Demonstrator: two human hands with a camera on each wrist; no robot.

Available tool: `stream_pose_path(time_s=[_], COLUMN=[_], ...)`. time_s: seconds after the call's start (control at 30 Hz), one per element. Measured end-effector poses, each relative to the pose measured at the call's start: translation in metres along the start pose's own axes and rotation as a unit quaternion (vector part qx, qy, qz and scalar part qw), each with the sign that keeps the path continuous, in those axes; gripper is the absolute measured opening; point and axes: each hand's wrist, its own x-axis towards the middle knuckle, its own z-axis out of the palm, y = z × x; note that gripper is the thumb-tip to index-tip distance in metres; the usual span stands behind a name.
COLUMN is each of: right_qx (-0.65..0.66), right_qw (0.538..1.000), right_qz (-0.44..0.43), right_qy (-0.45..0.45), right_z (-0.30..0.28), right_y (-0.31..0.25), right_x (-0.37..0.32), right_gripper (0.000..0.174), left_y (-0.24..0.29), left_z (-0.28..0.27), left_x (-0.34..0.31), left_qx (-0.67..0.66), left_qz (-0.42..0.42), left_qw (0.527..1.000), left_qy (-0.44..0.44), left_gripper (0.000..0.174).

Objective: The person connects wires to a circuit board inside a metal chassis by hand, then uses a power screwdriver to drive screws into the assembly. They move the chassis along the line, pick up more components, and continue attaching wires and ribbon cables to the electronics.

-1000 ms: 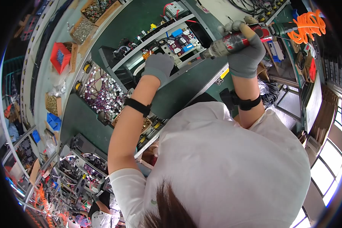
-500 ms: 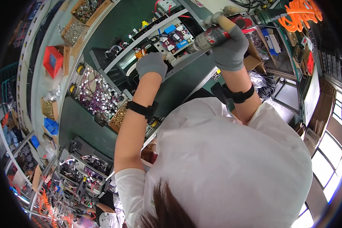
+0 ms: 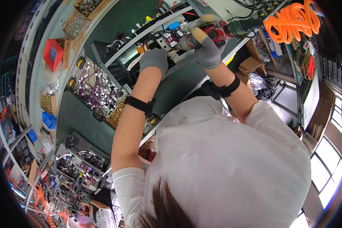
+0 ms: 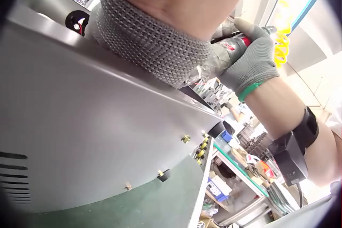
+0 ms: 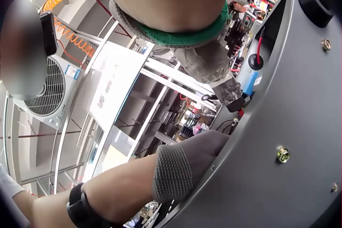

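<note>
My right hand (image 3: 209, 53), in a grey glove with tan fingertips, grips a red and grey power driver (image 3: 217, 32). The driver points left and down into an open grey metal chassis (image 3: 178, 67), its tip over the parts beside the circuit board (image 3: 171, 34). My gloved left hand (image 3: 154, 60) reaches over the near wall into the chassis, close to the driver's tip and a copper coil (image 3: 142, 48). Its fingers are hidden behind that wall, so I cannot tell what they hold. In the right wrist view, the driver's nose (image 5: 228, 91) stands just above the left hand (image 5: 200, 153).
An orange coiled hose (image 3: 292, 23) runs from the driver's rear. Left of the chassis lies a pile of white-plugged wires (image 3: 97, 85), next to a box of brass parts (image 3: 117, 114). A red bin (image 3: 52, 55) and a blue bin (image 3: 48, 120) stand farther left.
My right hand has brought the driver left, from beyond the chassis's near edge to over its inside. The left hand stays inside the chassis near the coil, barely shifted.
</note>
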Motion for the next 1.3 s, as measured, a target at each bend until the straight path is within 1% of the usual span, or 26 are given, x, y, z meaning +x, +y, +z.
stream_pose_path(time_s=[0.07,0.13,0.17,0.23,0.3,0.33,0.4,0.43,0.47,0.5,0.57,0.7,0.77,0.83,0.9,0.93,1.0,1.03,1.1,1.23,1.3], right_qx=[-0.004,0.004,0.004,-0.013,-0.026,-0.04,-0.055,-0.066,-0.077,-0.076,-0.06,-0.036,-0.107,-0.11,-0.096,-0.096,-0.099,-0.1,-0.102,-0.078,-0.104], right_qw=[1.0,0.998,0.998,0.991,0.988,0.985,0.982,0.983,0.982,0.981,0.979,0.98,0.974,0.974,0.967,0.965,0.969,0.968,0.973,0.969,0.968], right_qz=[-0.005,0.028,0.029,-0.001,-0.004,-0.008,-0.009,0.023,0.055,0.056,0.018,0.059,0.034,0.039,0.043,0.045,0.073,0.074,0.107,0.111,0.099], right_qy=[-0.02,-0.055,-0.057,-0.132,-0.152,-0.167,-0.183,-0.172,-0.163,-0.17,-0.194,-0.184,-0.195,-0.196,-0.234,-0.238,-0.213,-0.217,-0.179,-0.205,-0.206], right_z=[0.001,0.0,-0.001,-0.001,0.001,0.002,0.002,0.002,0.003,0.004,0.009,0.011,0.014,0.012,0.013,0.014,0.014,0.014,0.014,0.014,0.012], right_y=[-0.001,-0.003,-0.001,0.002,0.002,0.002,0.001,0.001,0.001,0.001,0.002,0.005,0.003,0.008,0.011,0.012,0.014,0.014,0.015,0.018,0.021], right_x=[-0.005,-0.011,-0.014,-0.017,-0.016,-0.016,-0.019,-0.021,-0.022,-0.021,-0.02,-0.02,-0.016,-0.016,-0.013,-0.013,-0.015,-0.015,-0.014,-0.015,-0.017], right_gripper=[0.031,0.033,0.033,0.034,0.035,0.036,0.037,0.037,0.037,0.037,0.037,0.036,0.037,0.037,0.036,0.036,0.034,0.034,0.033,0.033,0.031], left_y=[-0.001,-0.002,-0.003,-0.003,-0.006,-0.008,-0.012,-0.012,-0.011,-0.011,-0.013,-0.015,-0.014,-0.014,-0.014,-0.015,-0.016,-0.016,-0.016,-0.017,-0.018], left_z=[0.0,0.001,0.004,0.005,0.008,0.008,0.011,0.011,0.009,0.007,0.006,0.008,0.006,0.005,0.005,0.005,0.005,0.005,0.003,0.005,0.007], left_x=[0.002,0.005,0.006,0.001,-0.01,-0.011,-0.015,-0.013,-0.008,-0.006,-0.01,-0.014,-0.015,-0.013,-0.012,-0.012,-0.013,-0.014,-0.016,-0.015,-0.016], left_qx=[0.002,0.003,-0.01,-0.024,-0.093,-0.094,-0.036,-0.038,-0.013,0.011,-0.012,-0.058,-0.061,-0.037,-0.043,-0.044,-0.054,-0.061,-0.078,-0.099,-0.093], left_qz=[0.006,0.011,0.01,0.007,-0.016,-0.018,0.025,0.023,0.023,0.022,0.016,0.008,0.005,0.011,0.006,0.006,0.004,0.004,0.0,-0.003,0.0], left_qw=[1.0,1.0,1.0,1.0,0.988,0.987,0.989,0.989,0.993,0.996,0.996,0.993,0.994,0.997,0.997,0.998,0.997,0.997,0.996,0.994,0.994], left_qy=[-0.01,-0.017,-0.004,0.011,0.125,0.126,0.141,0.142,0.111,0.081,0.086,0.098,0.091,0.062,0.057,0.05,0.052,0.052,0.053,0.045,0.051], left_gripper=[0.022,0.022,0.021,0.021,0.019,0.019,0.017,0.017,0.017,0.017,0.017,0.019,0.02,0.021,0.02,0.02,0.019,0.019,0.019,0.021,0.021])
